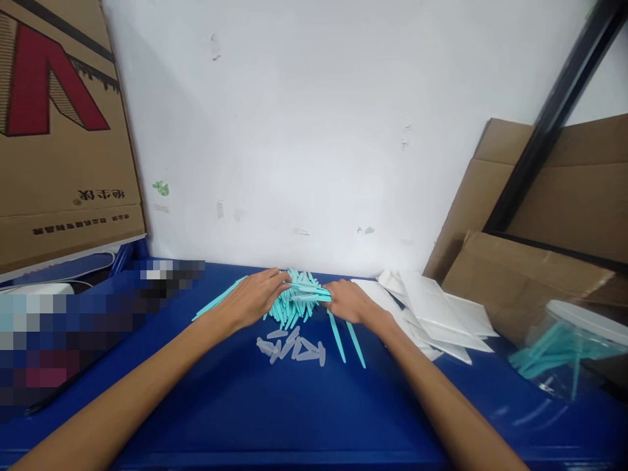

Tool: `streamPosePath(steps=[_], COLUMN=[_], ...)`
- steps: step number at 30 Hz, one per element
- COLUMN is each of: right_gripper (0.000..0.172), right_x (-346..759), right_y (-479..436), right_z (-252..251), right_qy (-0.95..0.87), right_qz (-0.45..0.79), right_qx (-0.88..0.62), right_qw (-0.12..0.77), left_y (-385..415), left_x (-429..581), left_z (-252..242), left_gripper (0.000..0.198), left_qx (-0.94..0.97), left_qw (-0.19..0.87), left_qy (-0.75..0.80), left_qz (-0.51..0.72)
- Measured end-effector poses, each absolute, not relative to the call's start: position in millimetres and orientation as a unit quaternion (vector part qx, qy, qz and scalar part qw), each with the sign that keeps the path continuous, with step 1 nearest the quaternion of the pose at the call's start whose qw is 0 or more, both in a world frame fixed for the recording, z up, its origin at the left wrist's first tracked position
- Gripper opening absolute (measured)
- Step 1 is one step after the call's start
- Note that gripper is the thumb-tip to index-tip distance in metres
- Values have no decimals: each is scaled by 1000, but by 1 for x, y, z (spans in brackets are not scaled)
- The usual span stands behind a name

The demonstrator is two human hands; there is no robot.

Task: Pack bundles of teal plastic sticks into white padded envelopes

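Several turquoise sticks (310, 290) lie crosswise between my two hands, above a heap of similar sticks (289, 313). My left hand (262, 293) has its fingers closed on the left ends of the held sticks. At their right ends, my right hand (346, 299) grips them with curled fingers. Two single sticks (356, 345) rest on the blue table beneath my right hand. More long turquoise sticks (216, 301) lie behind my left wrist. Small translucent pieces (308, 350) are scattered in front of the heap.
White sheets or bags (436, 311) are stacked to the right. A clear tub (572, 350) of turquoise sticks stands at the far right of the blue table (275, 418). Cardboard (534, 281) leans behind it. A large printed box (69, 176) is at the upper left.
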State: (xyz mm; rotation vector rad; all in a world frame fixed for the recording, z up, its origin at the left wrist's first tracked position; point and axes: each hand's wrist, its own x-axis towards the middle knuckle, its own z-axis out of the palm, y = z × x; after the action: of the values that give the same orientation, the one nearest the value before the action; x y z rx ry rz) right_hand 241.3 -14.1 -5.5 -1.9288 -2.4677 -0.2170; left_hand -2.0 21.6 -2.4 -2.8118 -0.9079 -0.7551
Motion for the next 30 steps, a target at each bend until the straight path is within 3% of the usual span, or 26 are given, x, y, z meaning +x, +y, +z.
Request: streamPosePath(steps=[14,23,27,30], right_gripper=[28,33,33,33], right_x=[231,236,242,244], right_y=[-19,-16,-15,-14], right_z=[-6,-6,-4,-5], right_qy=[-794,-788,-780,-778], right_qz=[-65,-67,-72,-73], right_qx=[-605,-611,-621,-624], right_qw=[-12,5,14,16], left_y=[19,3,16,32], left_x=[5,-3,-12,-22], left_z=[-9,9,15,10], left_gripper=[38,37,30,26], left_qx=[-900,-879,-833,-795], left_qw=[92,-34,3,21], left_qy=[-383,-388,-468,-562], left_qz=[-185,-275,-295,-228])
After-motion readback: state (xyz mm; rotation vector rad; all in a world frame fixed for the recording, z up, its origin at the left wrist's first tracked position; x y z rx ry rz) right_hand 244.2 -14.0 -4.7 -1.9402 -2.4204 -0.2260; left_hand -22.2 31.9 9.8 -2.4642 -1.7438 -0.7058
